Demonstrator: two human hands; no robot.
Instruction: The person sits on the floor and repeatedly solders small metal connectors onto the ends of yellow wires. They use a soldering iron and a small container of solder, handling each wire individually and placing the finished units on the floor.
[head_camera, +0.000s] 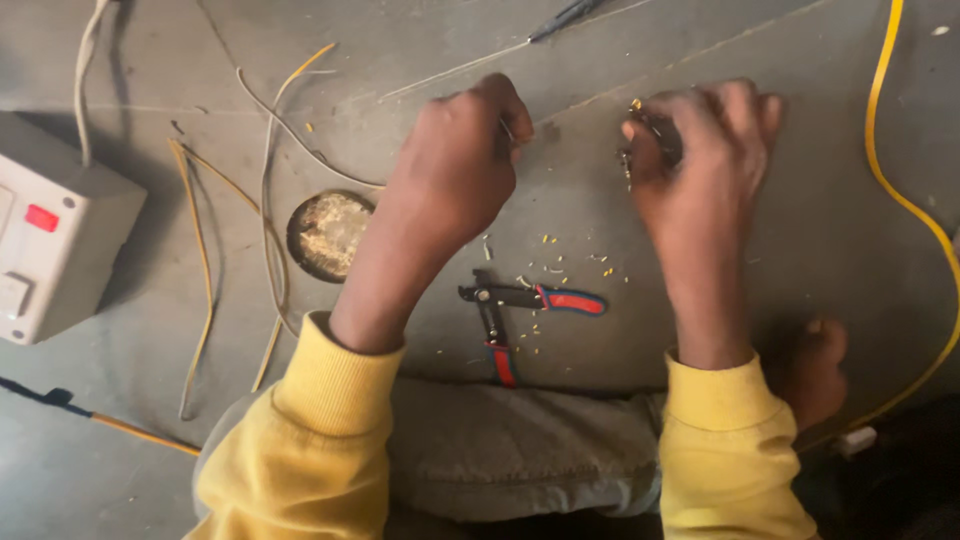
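My left hand (455, 170) is curled shut over the grey floor, pinching something thin at its fingertips that I cannot make out. My right hand (700, 165) is closed around a small dark part with yellow wire ends showing at its top. Both arms wear yellow sleeves. Between the hands and my lap lies a pair of wire strippers (520, 310) with red and blue handles, spread apart. Small yellow insulation bits (555, 255) are scattered around the tool.
A white switch box (55, 235) with a red rocker sits at the left. A round tin (328, 232) of pale shavings lies near my left wrist. Loose wire strands (265, 190) trail leftward. A yellow cable (900, 195) curves along the right. A screwdriver (560, 18) lies at the top.
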